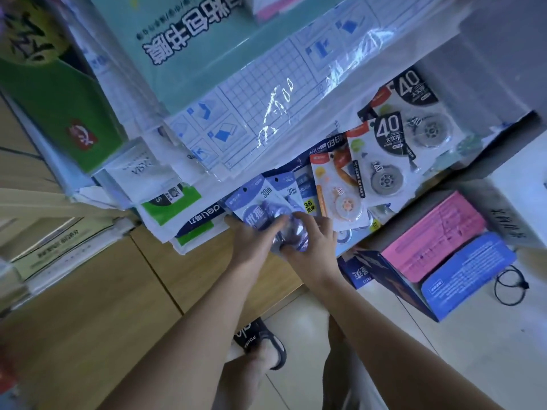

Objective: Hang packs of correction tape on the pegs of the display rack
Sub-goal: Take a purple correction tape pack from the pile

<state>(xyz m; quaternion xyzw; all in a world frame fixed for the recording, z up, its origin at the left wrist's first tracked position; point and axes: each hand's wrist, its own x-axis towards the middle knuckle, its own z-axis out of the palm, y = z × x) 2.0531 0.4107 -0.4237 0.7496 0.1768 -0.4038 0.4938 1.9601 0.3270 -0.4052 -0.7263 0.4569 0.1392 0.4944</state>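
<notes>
Your left hand (251,235) and right hand (310,235) both grip the blue-and-white carded correction tape pack (262,211); keep its punched hole level; slide it beside the orange pack (334,184).

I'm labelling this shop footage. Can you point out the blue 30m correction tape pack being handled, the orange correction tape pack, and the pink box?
Blue 30m correction tape pack (260,209): head view, on its printed card front.
Orange correction tape pack (340,187): head view, card middle.
Pink box (435,232): head view, top face.
</notes>
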